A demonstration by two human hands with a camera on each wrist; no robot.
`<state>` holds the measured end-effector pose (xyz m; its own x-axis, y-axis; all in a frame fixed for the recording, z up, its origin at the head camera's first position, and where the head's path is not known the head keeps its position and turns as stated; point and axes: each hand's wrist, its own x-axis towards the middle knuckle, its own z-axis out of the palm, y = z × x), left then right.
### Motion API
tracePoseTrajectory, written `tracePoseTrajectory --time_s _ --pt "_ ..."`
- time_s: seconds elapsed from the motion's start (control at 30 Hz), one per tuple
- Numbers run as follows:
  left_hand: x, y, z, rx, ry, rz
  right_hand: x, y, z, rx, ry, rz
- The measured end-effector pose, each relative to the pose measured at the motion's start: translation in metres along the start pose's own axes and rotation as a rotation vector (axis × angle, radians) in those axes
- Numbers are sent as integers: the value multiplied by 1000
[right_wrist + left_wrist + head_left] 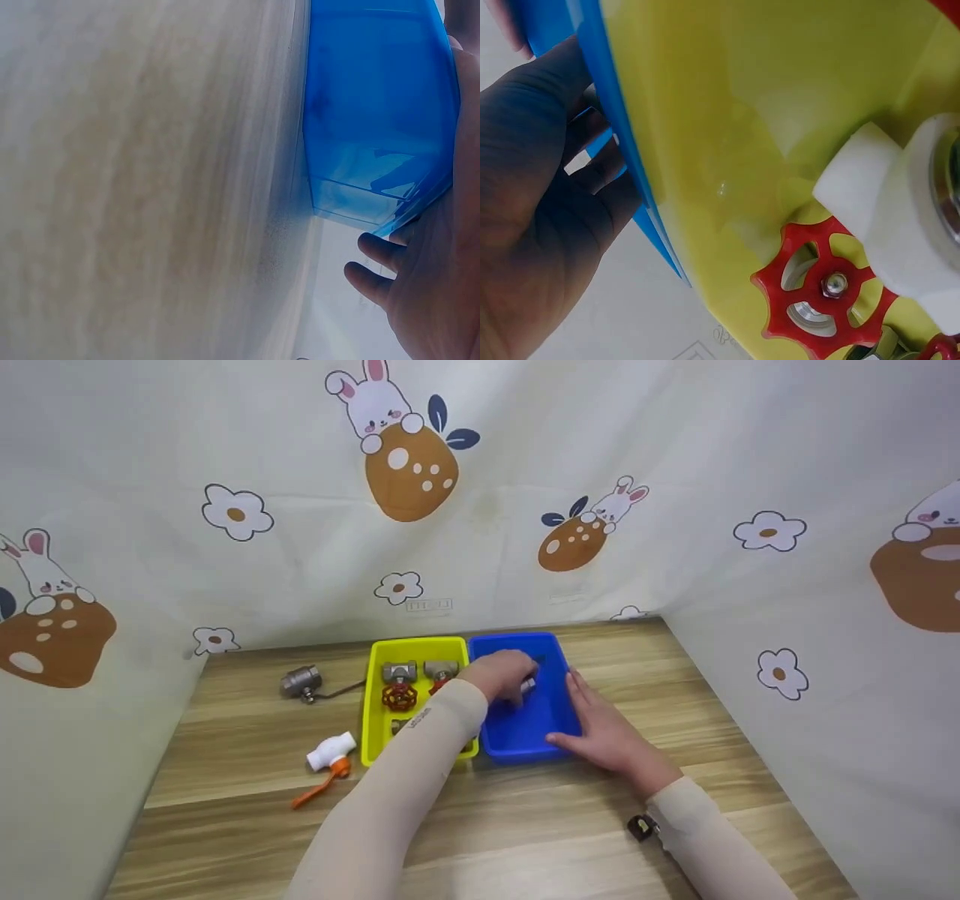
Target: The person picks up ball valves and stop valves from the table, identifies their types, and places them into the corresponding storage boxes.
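Note:
My left hand [510, 671] reaches down into the blue bin [525, 753], fingers curled round a small grey metal fitting [528, 685]. Most of that fitting is hidden by the hand; only a sliver shows in the left wrist view. Against the bin's right wall rests my right hand [611, 731], fingers extended along the outside and thumb by the front right corner. Beside the blue bin stands a yellow bin [367, 735] holding several valves. Among them are a metal valve with a red handwheel [399, 696] and a white plastic valve [900, 202].
Left of the yellow bin lie a metal ball valve [301, 682] with a long lever and a white ball valve [331, 751] with an orange handle. A patterned cloth [495, 525] rises behind the wooden table [525, 840]. A small black object [640, 827] is by the right sleeve.

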<state>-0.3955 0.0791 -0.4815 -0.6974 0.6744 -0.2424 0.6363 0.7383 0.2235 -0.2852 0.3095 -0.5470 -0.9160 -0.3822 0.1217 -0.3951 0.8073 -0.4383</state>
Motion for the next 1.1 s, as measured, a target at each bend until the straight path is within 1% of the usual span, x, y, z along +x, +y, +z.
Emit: tracePoseTrajectory --time_s 0.13,0.2,0.33,0.6,0.9,1.1 --pt "6 -1 2 -5 -34 -39 0 1 1 -1 2 -1" --pt "8 -2 2 -7 -46 -58 0 1 1 -4 2 -2" --pt "8 -3 3 2 -52 -73 0 1 2 -5 0 2" --pt "13 -4 5 28 -69 -68 -1 -1 0 6 -3 5" --pt "12 -1 7 42 -69 -74 -2 0 -1 17 -2 -4" --pt "11 0 9 63 -61 -59 -1 0 -1 8 -4 1"
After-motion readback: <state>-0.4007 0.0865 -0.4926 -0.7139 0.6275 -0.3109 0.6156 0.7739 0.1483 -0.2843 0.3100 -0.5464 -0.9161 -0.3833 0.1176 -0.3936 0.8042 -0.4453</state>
